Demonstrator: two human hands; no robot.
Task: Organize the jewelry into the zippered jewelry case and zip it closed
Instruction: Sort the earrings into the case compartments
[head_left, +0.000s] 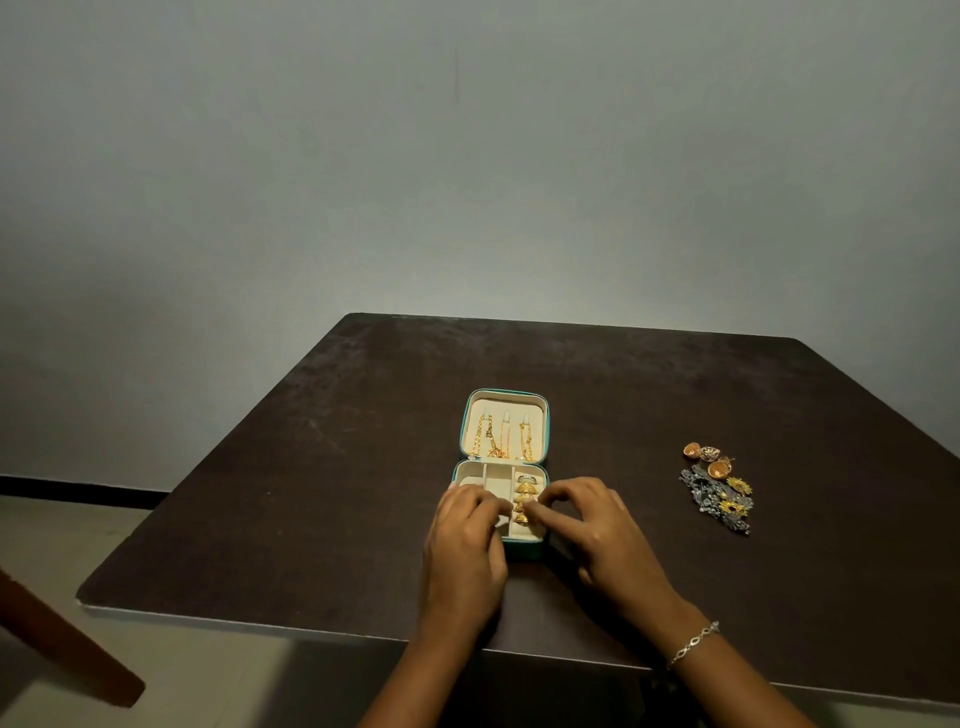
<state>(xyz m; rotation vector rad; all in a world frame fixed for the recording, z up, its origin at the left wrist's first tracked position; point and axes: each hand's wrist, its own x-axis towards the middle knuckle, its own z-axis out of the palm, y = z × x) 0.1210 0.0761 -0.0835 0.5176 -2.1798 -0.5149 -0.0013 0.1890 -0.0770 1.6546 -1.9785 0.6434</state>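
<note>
Now right hand (597, 530) pinches gold earring (523, 503) in jewelry case (503, 396); left hand (467, 540) grip unclear.

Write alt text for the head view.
Left hand and right hand reach into an open teal jewelry case on a table, fingers at gold earrings in its right compartment. Chains hang in the lid; loose earrings lie to the right.

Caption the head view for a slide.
Left hand and right hand tend gold earrings in the open case on a dark table; loose jewelry lies nearby.
</note>
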